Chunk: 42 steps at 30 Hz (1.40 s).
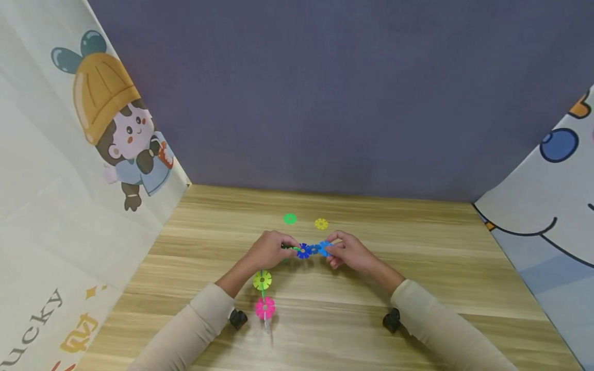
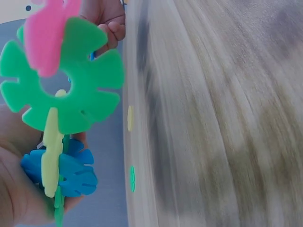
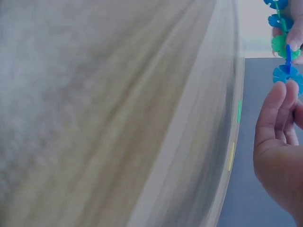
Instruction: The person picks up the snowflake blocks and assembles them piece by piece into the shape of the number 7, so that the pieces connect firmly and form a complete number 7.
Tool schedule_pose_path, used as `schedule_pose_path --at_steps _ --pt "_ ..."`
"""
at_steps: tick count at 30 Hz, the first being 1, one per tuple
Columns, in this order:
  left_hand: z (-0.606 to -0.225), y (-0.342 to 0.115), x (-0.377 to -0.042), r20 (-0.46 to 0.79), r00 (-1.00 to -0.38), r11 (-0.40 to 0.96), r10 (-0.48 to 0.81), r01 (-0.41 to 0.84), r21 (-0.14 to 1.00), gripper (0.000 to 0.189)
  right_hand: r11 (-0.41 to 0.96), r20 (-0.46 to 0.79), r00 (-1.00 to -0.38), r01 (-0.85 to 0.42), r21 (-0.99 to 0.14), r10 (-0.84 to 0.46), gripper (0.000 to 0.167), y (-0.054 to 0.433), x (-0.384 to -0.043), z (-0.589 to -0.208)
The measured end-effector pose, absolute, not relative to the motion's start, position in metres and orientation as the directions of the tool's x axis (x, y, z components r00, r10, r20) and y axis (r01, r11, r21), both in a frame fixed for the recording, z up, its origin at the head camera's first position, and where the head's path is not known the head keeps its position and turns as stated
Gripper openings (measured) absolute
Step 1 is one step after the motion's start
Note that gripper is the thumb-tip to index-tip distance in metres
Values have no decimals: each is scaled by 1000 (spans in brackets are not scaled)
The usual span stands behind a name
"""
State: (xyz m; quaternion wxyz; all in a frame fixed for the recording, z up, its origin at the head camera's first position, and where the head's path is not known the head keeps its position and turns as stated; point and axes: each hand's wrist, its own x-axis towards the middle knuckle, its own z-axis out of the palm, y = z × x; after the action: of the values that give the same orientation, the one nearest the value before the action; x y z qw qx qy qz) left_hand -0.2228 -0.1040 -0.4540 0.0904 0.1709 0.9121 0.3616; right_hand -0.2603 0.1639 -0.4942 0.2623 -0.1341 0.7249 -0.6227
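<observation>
A chain of slotted snowflake discs spans both hands above the table. My left hand [image 1: 274, 249] pinches it beside a dark blue disc [image 1: 300, 253]. At the chain's right end, my right hand [image 1: 349, 251] holds a light blue disc [image 1: 324, 251] between thumb and fingers. The other end hangs below the left wrist, with a yellow-green disc [image 1: 257, 281] and a pink disc [image 1: 260, 309] showing. Close up in the left wrist view are a green disc [image 2: 102, 75] and a blue disc [image 2: 78, 179] of the chain. The left fingers partly hide its middle.
On the wooden table [image 1: 325, 330], a loose green disc [image 1: 285, 219] and a loose yellow disc [image 1: 317, 224] lie flat beyond the hands. A dark panel [image 1: 325, 103] stands at the back. Printed white sheets flank the table on both sides.
</observation>
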Motion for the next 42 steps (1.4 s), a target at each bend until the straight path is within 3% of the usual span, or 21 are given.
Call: schedule_pose_path --at_steps 10,20,42 --pt "-447 -101 -219 -17 -938 656 346 228 720 14 136 -229 -845 186 -973 -484 19 160 -251 -491" --pt "-455 -104 -215 54 -932 670 358 297 680 10 138 -201 -857 153 -979 -474 18 152 -242 -486" --pt "-436 -108 -212 -66 -859 669 508 346 657 27 129 -199 -863 157 -979 -465 23 144 -227 -485"
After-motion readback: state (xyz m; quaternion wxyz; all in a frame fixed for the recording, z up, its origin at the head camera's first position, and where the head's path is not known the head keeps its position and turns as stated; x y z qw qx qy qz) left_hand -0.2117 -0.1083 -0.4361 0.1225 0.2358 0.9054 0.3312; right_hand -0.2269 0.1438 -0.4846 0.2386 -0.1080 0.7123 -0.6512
